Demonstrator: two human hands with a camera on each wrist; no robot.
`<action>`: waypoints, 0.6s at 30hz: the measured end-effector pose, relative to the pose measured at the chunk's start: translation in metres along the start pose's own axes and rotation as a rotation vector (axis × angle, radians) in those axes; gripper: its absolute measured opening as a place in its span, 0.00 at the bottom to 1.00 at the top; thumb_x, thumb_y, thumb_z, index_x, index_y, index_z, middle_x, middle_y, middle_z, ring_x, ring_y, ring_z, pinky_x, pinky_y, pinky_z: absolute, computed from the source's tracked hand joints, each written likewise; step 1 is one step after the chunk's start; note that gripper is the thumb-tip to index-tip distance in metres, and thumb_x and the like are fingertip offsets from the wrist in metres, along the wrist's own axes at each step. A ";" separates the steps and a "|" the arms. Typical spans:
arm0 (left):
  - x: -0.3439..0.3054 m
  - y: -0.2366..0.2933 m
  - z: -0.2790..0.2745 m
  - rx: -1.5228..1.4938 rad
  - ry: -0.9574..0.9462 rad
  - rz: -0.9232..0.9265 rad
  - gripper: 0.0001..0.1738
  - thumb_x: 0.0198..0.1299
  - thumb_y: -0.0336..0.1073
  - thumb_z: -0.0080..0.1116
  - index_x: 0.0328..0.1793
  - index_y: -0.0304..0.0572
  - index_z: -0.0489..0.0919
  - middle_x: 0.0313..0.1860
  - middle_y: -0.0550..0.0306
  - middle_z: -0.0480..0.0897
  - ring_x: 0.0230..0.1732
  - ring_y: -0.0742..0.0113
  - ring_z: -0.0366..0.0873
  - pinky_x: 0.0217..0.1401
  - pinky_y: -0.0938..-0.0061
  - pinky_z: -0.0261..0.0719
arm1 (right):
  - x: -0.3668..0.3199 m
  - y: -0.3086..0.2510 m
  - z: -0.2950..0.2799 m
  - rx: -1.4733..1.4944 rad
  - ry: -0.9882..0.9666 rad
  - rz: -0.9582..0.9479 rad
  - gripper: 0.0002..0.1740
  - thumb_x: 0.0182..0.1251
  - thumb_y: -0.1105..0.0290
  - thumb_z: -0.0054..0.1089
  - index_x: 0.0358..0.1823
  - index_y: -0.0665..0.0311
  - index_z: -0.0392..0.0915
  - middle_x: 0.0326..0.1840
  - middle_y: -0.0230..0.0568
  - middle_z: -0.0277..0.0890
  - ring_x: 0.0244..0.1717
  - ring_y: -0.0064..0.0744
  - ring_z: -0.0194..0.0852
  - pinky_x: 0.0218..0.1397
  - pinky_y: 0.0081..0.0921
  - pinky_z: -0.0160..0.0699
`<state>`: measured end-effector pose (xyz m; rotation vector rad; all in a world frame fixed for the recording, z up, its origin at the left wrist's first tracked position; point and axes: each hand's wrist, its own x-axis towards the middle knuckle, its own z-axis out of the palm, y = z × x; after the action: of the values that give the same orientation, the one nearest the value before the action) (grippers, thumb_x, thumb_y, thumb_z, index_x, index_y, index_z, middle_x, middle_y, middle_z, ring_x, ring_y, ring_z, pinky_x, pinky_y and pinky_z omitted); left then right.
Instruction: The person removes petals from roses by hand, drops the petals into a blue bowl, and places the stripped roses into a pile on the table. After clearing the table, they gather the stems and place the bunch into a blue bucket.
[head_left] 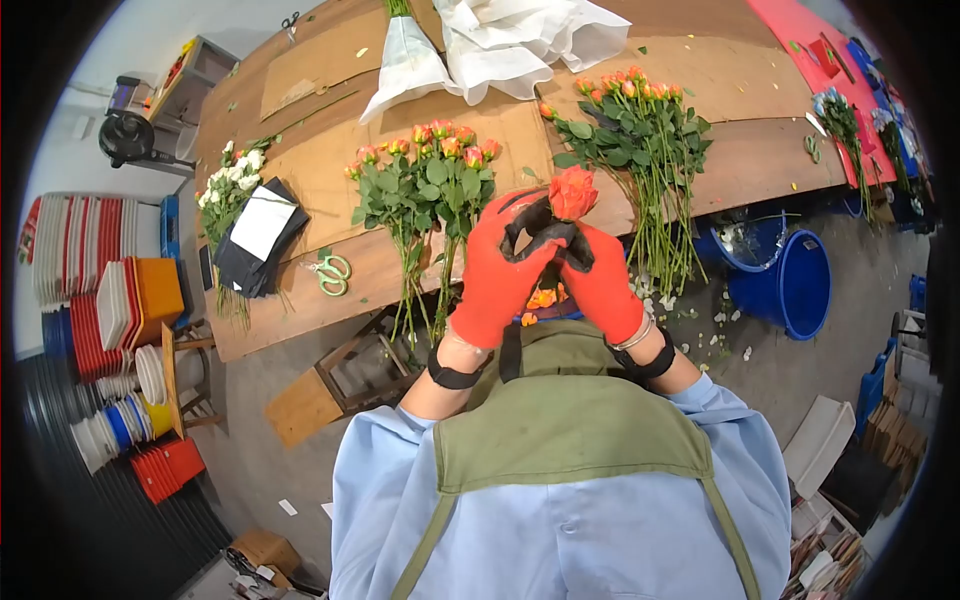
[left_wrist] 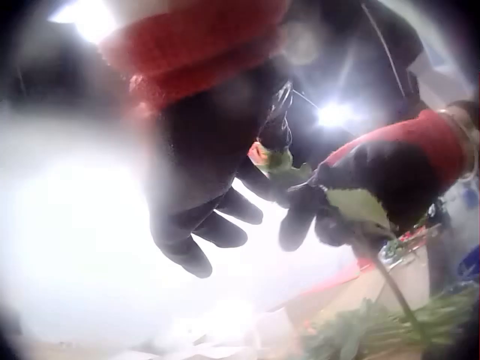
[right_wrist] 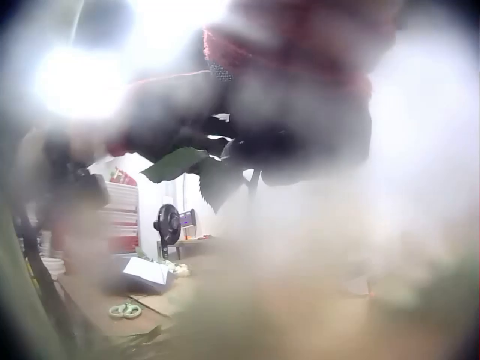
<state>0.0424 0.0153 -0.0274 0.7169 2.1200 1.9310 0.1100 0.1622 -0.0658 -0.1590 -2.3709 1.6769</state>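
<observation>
Both hands wear red gloves with black palms and meet in front of the chest around one open orange-red rose (head_left: 573, 193). The right hand (head_left: 606, 285) holds the rose by its stem just under the bloom; leaves (left_wrist: 360, 207) and the stem hang below that hand in the left wrist view. The left hand (head_left: 497, 270) has its thumb and forefinger at the left side and base of the bloom, bent into a ring. Its other fingers (left_wrist: 222, 229) hang loosely apart in the left wrist view. Glare and blur hide much of the grip in the right wrist view.
Orange rose bunches (head_left: 425, 180) lie on the wooden table (head_left: 245, 335) left and right of the hands. White flowers (head_left: 235, 180), green-handled scissors (head_left: 331, 274) and white wrapping (head_left: 410, 65) lie there too. Blue buckets (head_left: 795, 285) stand at right, with petals on the floor.
</observation>
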 end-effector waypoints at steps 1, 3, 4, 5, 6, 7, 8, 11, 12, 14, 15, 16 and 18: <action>0.000 0.000 0.003 -0.206 -0.001 -0.190 0.28 0.56 0.23 0.64 0.64 0.25 0.73 0.60 0.46 0.78 0.56 0.64 0.77 0.58 0.69 0.79 | 0.000 0.000 -0.001 0.000 0.001 0.000 0.30 0.53 0.76 0.67 0.61 0.66 0.75 0.40 0.51 0.82 0.41 0.54 0.81 0.43 0.35 0.78; -0.001 -0.003 0.007 -0.320 -0.005 -0.183 0.29 0.55 0.23 0.65 0.64 0.23 0.72 0.58 0.46 0.78 0.51 0.67 0.79 0.51 0.73 0.82 | -0.003 -0.003 -0.003 -0.001 -0.016 0.012 0.28 0.53 0.75 0.68 0.58 0.65 0.76 0.40 0.51 0.81 0.41 0.53 0.81 0.43 0.35 0.78; -0.004 -0.013 0.009 -0.298 -0.009 -0.204 0.29 0.55 0.24 0.65 0.64 0.24 0.73 0.58 0.47 0.78 0.50 0.66 0.79 0.50 0.74 0.81 | -0.004 -0.005 -0.004 -0.002 -0.015 0.013 0.28 0.53 0.75 0.68 0.58 0.65 0.76 0.40 0.51 0.81 0.41 0.53 0.81 0.43 0.35 0.78; -0.005 -0.019 0.010 -0.276 -0.012 -0.224 0.28 0.55 0.24 0.65 0.64 0.25 0.73 0.58 0.47 0.78 0.49 0.66 0.80 0.48 0.75 0.81 | -0.005 -0.009 -0.005 0.002 -0.035 0.035 0.26 0.53 0.74 0.69 0.57 0.65 0.77 0.39 0.50 0.82 0.40 0.53 0.81 0.43 0.35 0.78; -0.004 -0.013 0.010 -0.276 -0.012 -0.224 0.28 0.55 0.24 0.65 0.64 0.25 0.73 0.58 0.47 0.78 0.49 0.66 0.80 0.48 0.75 0.81 | -0.006 -0.013 -0.006 0.007 -0.055 0.056 0.25 0.53 0.74 0.69 0.56 0.65 0.77 0.39 0.49 0.82 0.39 0.53 0.81 0.44 0.34 0.78; -0.004 -0.004 0.009 -0.352 0.006 -0.262 0.25 0.54 0.25 0.65 0.60 0.27 0.76 0.55 0.51 0.80 0.48 0.68 0.80 0.51 0.74 0.80 | -0.006 -0.017 -0.008 0.008 -0.056 0.056 0.25 0.53 0.74 0.69 0.56 0.65 0.77 0.39 0.49 0.82 0.39 0.53 0.81 0.44 0.34 0.78; -0.004 0.002 0.008 -0.426 0.027 -0.301 0.22 0.52 0.26 0.66 0.55 0.30 0.80 0.52 0.55 0.82 0.48 0.70 0.80 0.54 0.74 0.78 | -0.007 -0.021 -0.010 0.077 -0.087 0.096 0.24 0.54 0.74 0.69 0.55 0.65 0.77 0.42 0.49 0.82 0.42 0.50 0.81 0.44 0.33 0.78; -0.009 0.006 0.007 -0.435 0.181 -0.306 0.21 0.53 0.26 0.66 0.54 0.29 0.80 0.52 0.54 0.82 0.48 0.70 0.80 0.54 0.74 0.78 | -0.003 -0.039 -0.027 -0.039 -0.049 -0.021 0.23 0.56 0.74 0.68 0.55 0.64 0.79 0.50 0.49 0.80 0.51 0.46 0.80 0.48 0.31 0.78; -0.008 0.011 0.005 -0.435 0.187 -0.305 0.21 0.53 0.26 0.66 0.54 0.29 0.80 0.52 0.54 0.82 0.48 0.70 0.80 0.54 0.74 0.78 | 0.000 -0.048 -0.034 -0.227 0.023 -0.177 0.22 0.57 0.74 0.67 0.55 0.64 0.79 0.55 0.48 0.79 0.56 0.44 0.78 0.51 0.31 0.78; -0.008 0.024 0.001 -0.343 0.261 -0.401 0.21 0.52 0.27 0.68 0.53 0.27 0.80 0.53 0.51 0.81 0.52 0.68 0.79 0.57 0.73 0.76 | 0.003 -0.067 -0.043 -0.117 0.095 -0.125 0.22 0.57 0.74 0.67 0.56 0.65 0.80 0.58 0.48 0.77 0.61 0.44 0.75 0.55 0.32 0.77; -0.010 0.015 0.001 -0.346 0.258 -0.403 0.21 0.52 0.27 0.68 0.53 0.27 0.80 0.53 0.51 0.81 0.52 0.68 0.79 0.57 0.73 0.76 | 0.004 -0.073 -0.048 -0.008 0.175 -0.072 0.22 0.58 0.75 0.67 0.56 0.65 0.80 0.62 0.48 0.75 0.65 0.44 0.72 0.59 0.33 0.76; -0.012 -0.001 0.003 -0.302 0.264 -0.336 0.22 0.51 0.27 0.69 0.53 0.28 0.80 0.53 0.50 0.82 0.55 0.64 0.79 0.59 0.70 0.75 | 0.006 -0.074 -0.052 -0.008 0.189 -0.090 0.25 0.56 0.77 0.69 0.57 0.66 0.79 0.60 0.47 0.76 0.64 0.45 0.72 0.63 0.35 0.73; -0.014 -0.012 0.008 -0.264 0.259 -0.270 0.23 0.50 0.28 0.71 0.53 0.29 0.80 0.53 0.48 0.83 0.58 0.59 0.78 0.62 0.67 0.74 | 0.009 -0.080 -0.050 -0.026 0.202 -0.162 0.26 0.54 0.78 0.70 0.57 0.65 0.79 0.60 0.46 0.76 0.63 0.44 0.72 0.63 0.35 0.73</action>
<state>0.0555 0.0148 -0.0431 0.1284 1.9164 2.1819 0.1171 0.1828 0.0268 -0.1308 -2.1945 1.4826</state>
